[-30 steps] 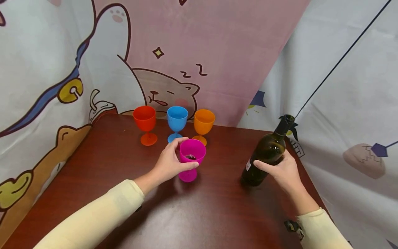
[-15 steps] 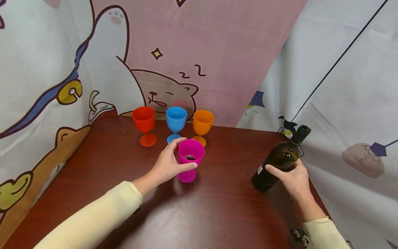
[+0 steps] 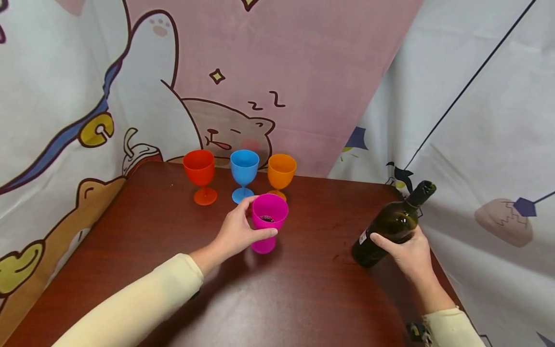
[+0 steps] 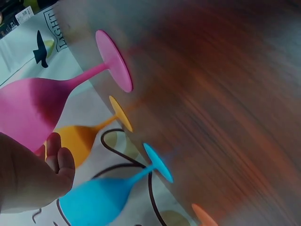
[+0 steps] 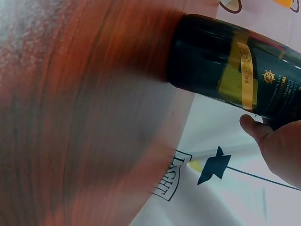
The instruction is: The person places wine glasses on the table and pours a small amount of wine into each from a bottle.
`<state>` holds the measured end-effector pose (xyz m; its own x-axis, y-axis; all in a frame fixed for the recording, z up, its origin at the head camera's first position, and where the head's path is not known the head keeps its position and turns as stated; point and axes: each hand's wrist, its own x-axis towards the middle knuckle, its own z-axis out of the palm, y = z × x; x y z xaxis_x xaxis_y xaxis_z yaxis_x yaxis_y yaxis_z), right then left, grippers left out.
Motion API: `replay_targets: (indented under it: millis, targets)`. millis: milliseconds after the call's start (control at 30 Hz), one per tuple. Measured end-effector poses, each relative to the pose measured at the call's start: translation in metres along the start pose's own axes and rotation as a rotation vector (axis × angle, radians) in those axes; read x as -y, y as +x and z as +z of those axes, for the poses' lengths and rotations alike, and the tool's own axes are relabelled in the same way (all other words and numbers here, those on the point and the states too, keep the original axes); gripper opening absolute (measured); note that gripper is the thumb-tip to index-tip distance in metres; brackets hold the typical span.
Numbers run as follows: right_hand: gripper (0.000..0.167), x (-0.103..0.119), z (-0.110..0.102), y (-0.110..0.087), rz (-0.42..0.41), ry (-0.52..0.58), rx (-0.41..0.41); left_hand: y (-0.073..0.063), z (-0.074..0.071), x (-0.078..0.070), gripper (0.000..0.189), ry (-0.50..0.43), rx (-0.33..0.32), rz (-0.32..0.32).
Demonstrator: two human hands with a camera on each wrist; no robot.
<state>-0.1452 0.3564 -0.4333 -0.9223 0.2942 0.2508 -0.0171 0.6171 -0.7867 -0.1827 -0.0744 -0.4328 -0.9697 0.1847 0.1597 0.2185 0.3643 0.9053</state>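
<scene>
A magenta plastic goblet [image 3: 270,212] with a little dark liquid in it is gripped round its bowl by my left hand [image 3: 237,230]. The left wrist view shows the goblet's stem and round foot [image 4: 114,61] below the fingers. At the right side of the table, my right hand [image 3: 407,250] holds a dark green wine bottle [image 3: 388,224] by its body. The bottle leans with its open mouth to the upper right and its base low over the wood. A gold-banded label [image 5: 247,75] shows in the right wrist view.
Behind the magenta goblet, a red goblet [image 3: 200,168], a blue goblet [image 3: 244,166] and an orange goblet [image 3: 282,171] stand in a row on the brown table [image 3: 277,303]. A cartoon-printed cloth [image 3: 312,86] hangs close along the table's back and sides.
The bottle has shifted right with my right hand and tilts further right than a second ago, slowing lately. My left hand and the magenta goblet have moved only very slightly to the right.
</scene>
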Motion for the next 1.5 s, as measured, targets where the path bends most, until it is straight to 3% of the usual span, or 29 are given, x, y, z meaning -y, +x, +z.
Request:
replay_targets:
  millis: [267,567,733,967,1133,1267,1400,1500]
  targets:
    - [0.065,-0.004,-0.004,0.0,0.011,-0.027,-0.005,0.035,0.056,-0.017,0.091,-0.02,-0.013,0.001]
    - [0.067,-0.003,-0.002,-0.002,0.003,-0.032,0.008,0.087,0.111,-0.037,0.091,0.013,-0.062,-0.012]
    - [0.067,-0.002,0.001,-0.001,-0.009,-0.015,0.01,0.112,0.125,-0.04,0.089,0.054,-0.115,-0.033]
    - [0.068,-0.002,0.005,-0.001,-0.022,0.001,0.013,0.135,0.13,-0.047,0.094,0.122,-0.214,-0.086]
    - [0.068,-0.002,0.005,-0.001,-0.029,-0.006,0.016,0.141,0.135,-0.051,0.093,0.142,-0.282,-0.14]
    - [0.068,-0.003,0.004,0.0,-0.038,0.0,0.017,0.14,0.141,-0.055,0.098,0.131,-0.274,-0.181]
    - [0.067,-0.005,0.001,-0.001,-0.044,0.0,0.012,0.128,0.146,-0.061,0.11,0.07,-0.2,-0.217]
    - [0.068,-0.007,-0.001,-0.001,-0.041,0.002,0.005,0.108,0.146,-0.067,0.113,0.021,-0.087,-0.218]
